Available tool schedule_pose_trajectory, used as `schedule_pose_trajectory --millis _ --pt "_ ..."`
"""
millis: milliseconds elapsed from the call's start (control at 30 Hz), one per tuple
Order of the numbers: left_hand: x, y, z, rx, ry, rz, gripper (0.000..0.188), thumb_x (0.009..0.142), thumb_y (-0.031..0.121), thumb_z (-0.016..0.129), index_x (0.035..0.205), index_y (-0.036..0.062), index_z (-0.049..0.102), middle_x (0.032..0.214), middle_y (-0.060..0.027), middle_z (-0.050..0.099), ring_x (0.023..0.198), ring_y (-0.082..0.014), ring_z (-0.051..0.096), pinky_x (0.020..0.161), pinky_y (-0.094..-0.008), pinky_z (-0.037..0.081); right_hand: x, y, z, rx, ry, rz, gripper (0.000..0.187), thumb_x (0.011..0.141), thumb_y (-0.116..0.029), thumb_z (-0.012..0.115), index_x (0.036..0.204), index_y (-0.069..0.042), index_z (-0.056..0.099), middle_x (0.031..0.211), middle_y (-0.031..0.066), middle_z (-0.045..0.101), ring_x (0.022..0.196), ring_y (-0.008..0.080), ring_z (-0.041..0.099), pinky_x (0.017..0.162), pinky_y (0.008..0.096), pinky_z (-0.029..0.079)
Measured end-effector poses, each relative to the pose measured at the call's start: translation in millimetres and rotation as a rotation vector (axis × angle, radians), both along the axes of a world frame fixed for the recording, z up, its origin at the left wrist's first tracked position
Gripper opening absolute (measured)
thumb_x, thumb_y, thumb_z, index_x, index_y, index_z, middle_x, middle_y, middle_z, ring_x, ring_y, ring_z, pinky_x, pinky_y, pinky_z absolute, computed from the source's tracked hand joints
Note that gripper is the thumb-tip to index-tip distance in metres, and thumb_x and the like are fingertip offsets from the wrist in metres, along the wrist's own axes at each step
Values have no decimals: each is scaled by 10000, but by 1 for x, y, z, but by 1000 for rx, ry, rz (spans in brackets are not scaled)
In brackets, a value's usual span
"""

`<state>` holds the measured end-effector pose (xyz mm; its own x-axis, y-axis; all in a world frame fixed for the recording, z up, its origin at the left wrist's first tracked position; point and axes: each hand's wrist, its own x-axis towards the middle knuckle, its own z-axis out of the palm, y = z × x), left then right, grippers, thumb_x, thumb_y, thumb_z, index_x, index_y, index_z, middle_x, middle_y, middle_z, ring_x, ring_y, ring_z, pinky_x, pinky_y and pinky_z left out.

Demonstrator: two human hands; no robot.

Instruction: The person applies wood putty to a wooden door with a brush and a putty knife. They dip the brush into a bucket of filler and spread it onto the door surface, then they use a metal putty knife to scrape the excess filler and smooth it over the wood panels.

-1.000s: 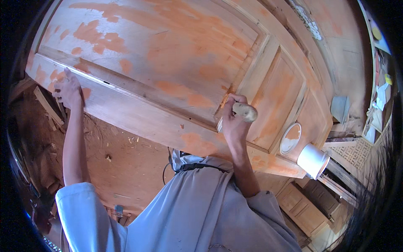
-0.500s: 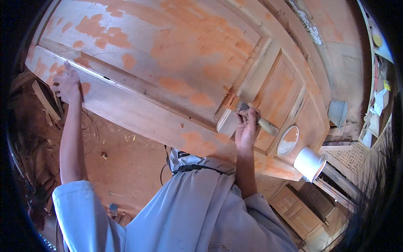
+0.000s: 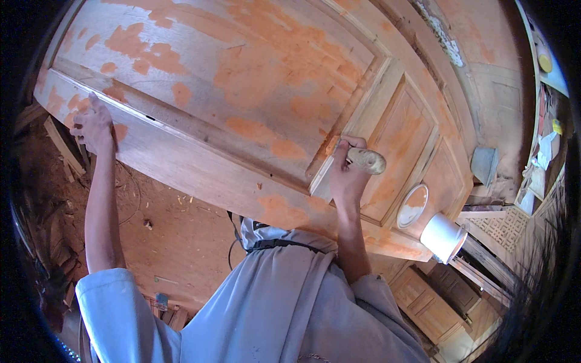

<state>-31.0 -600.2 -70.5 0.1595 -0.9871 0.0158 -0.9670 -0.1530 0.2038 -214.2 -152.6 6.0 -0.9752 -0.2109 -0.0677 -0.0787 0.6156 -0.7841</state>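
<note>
A large panelled wooden door (image 3: 254, 103) lies across the view, patched with orange filler or paint. My right hand (image 3: 349, 184) is closed around a paintbrush (image 3: 368, 161), whose pale worn handle points up toward me. The brush head is mostly hidden behind my fingers, at the moulding corner between the big panel and a smaller one. At the far left my left hand (image 3: 95, 127) rests on the door's near rail, fingers spread, holding nothing.
On the door's right end stand a white bucket (image 3: 443, 237) with orange smears and a round white lid (image 3: 413, 206) with orange residue. A grey metal container (image 3: 485, 165) sits beyond. Wood scraps (image 3: 63, 145) lie at left, and more panelled doors (image 3: 431, 302) lean lower right.
My right hand has turned over, so the brush handle now points up toward me rather than off to the right. My left hand stays on the rail.
</note>
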Motion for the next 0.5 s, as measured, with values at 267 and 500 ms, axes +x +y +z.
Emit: schedule_pose_trajectory --millis 267,500 --pt "0 -1 -1 -8 8 0 1008 855 775 333 1463 -21 214 1500 -321 182 1362 -498 286 1091 -551 304 -2 2 -5 26 -19 48 116 986 -95 525 1003 11 569 777 15 569 696 53 528 596 209 435" --pt "7 -5 -8 -25 20 -28 1032 850 782 331 1450 -50 216 1487 -336 193 1346 -511 300 1084 -549 310 -13 35 -23 -564 -404 -306 177 975 -159 559 1076 -15 547 976 75 593 888 156 613 816 363 577"
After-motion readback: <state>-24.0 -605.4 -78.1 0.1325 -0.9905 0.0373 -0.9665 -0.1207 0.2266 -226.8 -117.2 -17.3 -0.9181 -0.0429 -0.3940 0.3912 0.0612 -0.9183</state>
